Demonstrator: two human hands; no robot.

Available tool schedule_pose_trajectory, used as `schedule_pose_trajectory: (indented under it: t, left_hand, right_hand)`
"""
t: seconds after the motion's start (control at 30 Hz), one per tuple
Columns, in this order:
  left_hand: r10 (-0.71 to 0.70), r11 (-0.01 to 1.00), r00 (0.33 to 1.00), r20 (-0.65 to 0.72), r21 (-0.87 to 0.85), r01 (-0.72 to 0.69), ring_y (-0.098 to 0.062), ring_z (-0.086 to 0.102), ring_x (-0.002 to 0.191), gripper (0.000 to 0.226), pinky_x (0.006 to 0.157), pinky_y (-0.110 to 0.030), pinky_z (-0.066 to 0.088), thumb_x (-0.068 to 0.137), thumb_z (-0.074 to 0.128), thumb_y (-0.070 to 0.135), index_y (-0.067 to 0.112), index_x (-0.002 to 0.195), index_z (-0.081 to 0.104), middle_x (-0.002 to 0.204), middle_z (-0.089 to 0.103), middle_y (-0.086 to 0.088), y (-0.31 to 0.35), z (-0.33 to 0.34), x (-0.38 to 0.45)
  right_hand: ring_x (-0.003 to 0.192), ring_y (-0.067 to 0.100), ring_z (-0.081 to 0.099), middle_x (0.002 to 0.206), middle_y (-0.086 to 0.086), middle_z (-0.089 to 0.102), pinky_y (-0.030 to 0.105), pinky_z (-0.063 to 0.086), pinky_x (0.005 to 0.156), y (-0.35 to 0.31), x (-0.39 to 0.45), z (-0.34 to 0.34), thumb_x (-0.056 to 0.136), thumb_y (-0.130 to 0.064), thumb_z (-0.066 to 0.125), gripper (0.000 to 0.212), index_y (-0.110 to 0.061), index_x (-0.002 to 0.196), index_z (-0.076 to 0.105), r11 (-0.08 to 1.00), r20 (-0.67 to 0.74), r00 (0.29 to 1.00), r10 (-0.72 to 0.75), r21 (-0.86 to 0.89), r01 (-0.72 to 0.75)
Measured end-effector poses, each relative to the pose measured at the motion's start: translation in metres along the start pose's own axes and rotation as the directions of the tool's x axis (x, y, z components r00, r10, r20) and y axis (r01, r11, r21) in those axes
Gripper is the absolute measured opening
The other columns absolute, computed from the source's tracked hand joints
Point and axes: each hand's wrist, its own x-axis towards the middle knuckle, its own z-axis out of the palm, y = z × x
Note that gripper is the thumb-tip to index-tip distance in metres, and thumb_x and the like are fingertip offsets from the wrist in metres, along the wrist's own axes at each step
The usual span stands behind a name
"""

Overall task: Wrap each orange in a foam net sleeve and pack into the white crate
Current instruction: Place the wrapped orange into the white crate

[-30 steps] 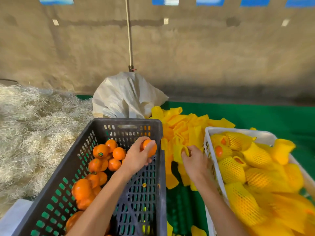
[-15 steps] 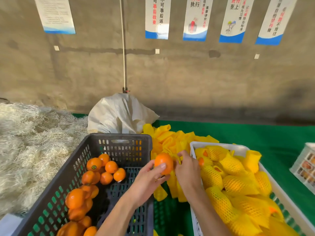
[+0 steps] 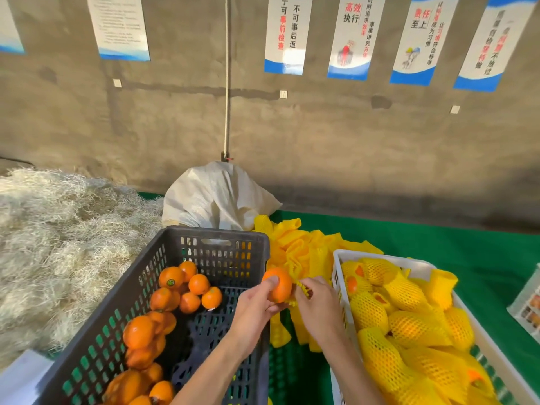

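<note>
Between the dark crate's [image 3: 163,258] right rim and the white crate's [image 3: 336,258] left wall, my left hand [image 3: 257,311] grips an orange [image 3: 279,283], thumb on top, raised so the sleeve can slide on. Right hand [image 3: 318,305] pinches a yellow foam net sleeve [image 3: 302,287] at its mouth, touching the fruit's right side. Sleeve's long axis prob runs left-right; mostly hidden.

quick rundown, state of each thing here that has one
left hand: grips a bare orange
right hand: pinches a yellow foam net sleeve beside the orange
orange: not yet sleeved
dark crate: partly filled with bare oranges
white crate: nearly full of sleeved oranges
white sack: slumped against the wall
</note>
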Motion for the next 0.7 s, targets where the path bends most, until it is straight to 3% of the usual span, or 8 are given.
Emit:
schedule_pose_trajectory:
  t: [0.07,0.1,0.2,0.33,0.47,0.6,0.7]
  left_hand:
    - [0.097,0.978,0.995,0.005,0.186,-0.096,-0.029,0.07,0.087,0.043,0.089,-0.044,0.061,0.075,0.077,0.048,0.01,0.096,0.077,0.092,0.074,-0.014,-0.002,0.002,-0.002]
    - [0.14,0.957,0.99,0.015,0.255,-0.139,-0.028,0.071,0.095,0.044,0.085,-0.042,0.062,0.075,0.075,0.05,0.018,0.105,0.077,0.104,0.075,-0.011,-0.004,0.003,-0.004]
    - [0.228,0.874,0.974,0.001,0.44,-0.205,-0.015,0.069,0.097,0.052,0.081,-0.031,0.059,0.071,0.074,0.056,0.034,0.118,0.069,0.117,0.069,-0.002,-0.01,0.003,-0.005]
    - [0.316,0.758,0.948,0.027,0.595,-0.269,0.005,0.061,0.096,0.045,0.077,-0.013,0.052,0.078,0.078,0.056,0.054,0.118,0.058,0.116,0.054,0.007,-0.02,0.007,-0.004]
    - [0.39,0.603,0.916,0.093,0.726,-0.33,0.006,0.054,0.1,0.059,0.078,-0.008,0.048,0.076,0.074,0.068,0.055,0.127,0.047,0.113,0.047,0.012,-0.021,0.003,-0.002]
    - [0.38,0.729,0.924,0.048,0.6,-0.331,-0.009,0.063,0.094,0.082,0.078,-0.031,0.059,0.067,0.086,0.061,0.042,0.128,0.034,0.116,0.053,0.004,-0.022,-0.002,-0.003]
    - [0.3,0.768,0.951,0.079,0.571,-0.29,-0.001,0.061,0.106,0.107,0.086,-0.03,0.059,0.063,0.091,0.058,0.041,0.148,0.028,0.128,0.048,0.007,-0.018,-0.004,-0.003]
  right_hand:
    - [0.098,0.014,0.059,0.111,-0.002,0.064,0.02,0.037,0.075,0.001,-0.001,0.001,0.103,-0.026,0.057,0.024,-0.017,0.118,0.073,1.0,0.016,1.0,-0.007,-0.005,0.007]
    - [0.103,0.016,0.06,0.116,-0.001,0.065,0.02,0.039,0.078,0.001,-0.003,0.001,0.103,-0.025,0.056,0.026,-0.016,0.122,0.071,1.0,0.008,1.0,-0.01,-0.004,0.01]
    - [0.108,0.016,0.059,0.122,-0.001,0.062,0.02,0.04,0.084,-0.001,-0.008,-0.001,0.104,-0.023,0.055,0.029,-0.014,0.129,0.067,0.999,-0.062,0.998,-0.03,0.034,0.032]
    - [0.096,0.007,0.053,0.111,-0.008,0.057,0.021,0.044,0.078,-0.005,-0.015,-0.004,0.104,-0.032,0.054,0.029,-0.016,0.123,0.069,0.991,-0.179,0.98,-0.088,0.084,0.105]
    - [0.093,0.009,0.059,0.105,-0.008,0.058,0.028,0.055,0.071,-0.002,-0.024,-0.009,0.102,-0.028,0.06,0.024,-0.016,0.119,0.071,0.962,-0.236,0.938,-0.254,0.041,0.271]
    - [0.099,0.012,0.058,0.111,-0.006,0.055,0.029,0.055,0.07,0.006,-0.036,-0.007,0.098,-0.022,0.065,0.02,-0.017,0.116,0.074,0.941,-0.281,0.91,-0.306,0.053,0.333]
    - [0.116,0.002,0.053,0.126,-0.013,0.054,0.021,0.053,0.082,0.005,-0.038,-0.006,0.098,-0.026,0.065,0.02,-0.023,0.115,0.075,0.952,-0.26,0.951,-0.169,0.207,0.226]
